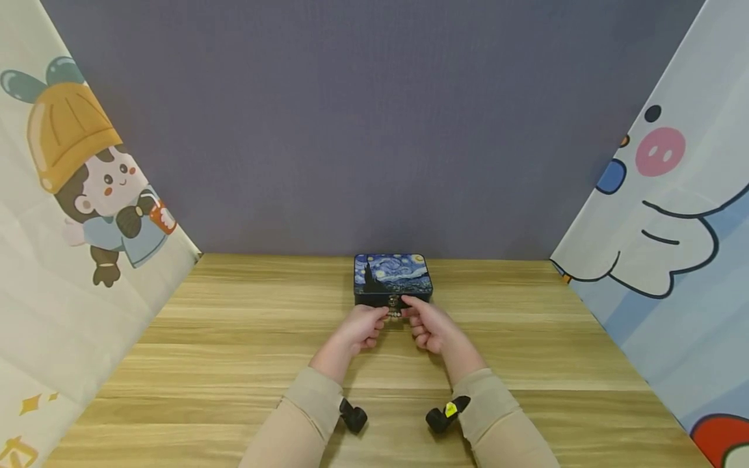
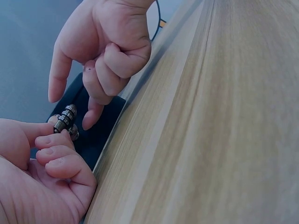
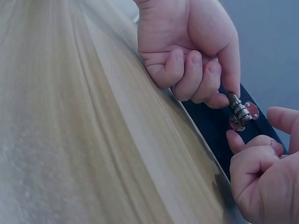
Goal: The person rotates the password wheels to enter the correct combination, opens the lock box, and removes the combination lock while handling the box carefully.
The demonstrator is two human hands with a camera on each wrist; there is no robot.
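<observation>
A small box (image 1: 392, 274) with a swirling blue and yellow night-sky picture on its lid stands closed at the back of the table. On its dark front is a metal clasp (image 3: 252, 110), where a small combination padlock (image 3: 240, 110) with several ridged dials hangs. My left hand (image 1: 361, 327) pinches one end of the padlock between thumb and index finger. Close by on the other side is my right hand (image 1: 434, 326), its thumb and index finger spread apart and its other fingers curled. In the wrist views the right fingertips stand near the padlock without gripping it.
The wood-grain table (image 1: 246, 364) extends around the box. A grey partition (image 1: 374, 130) rises directly behind it. Printed cloths hang at both sides, a cartoon child (image 1: 111, 188) on the left one. A small black wrist camera (image 1: 354, 416) sits at each cuff.
</observation>
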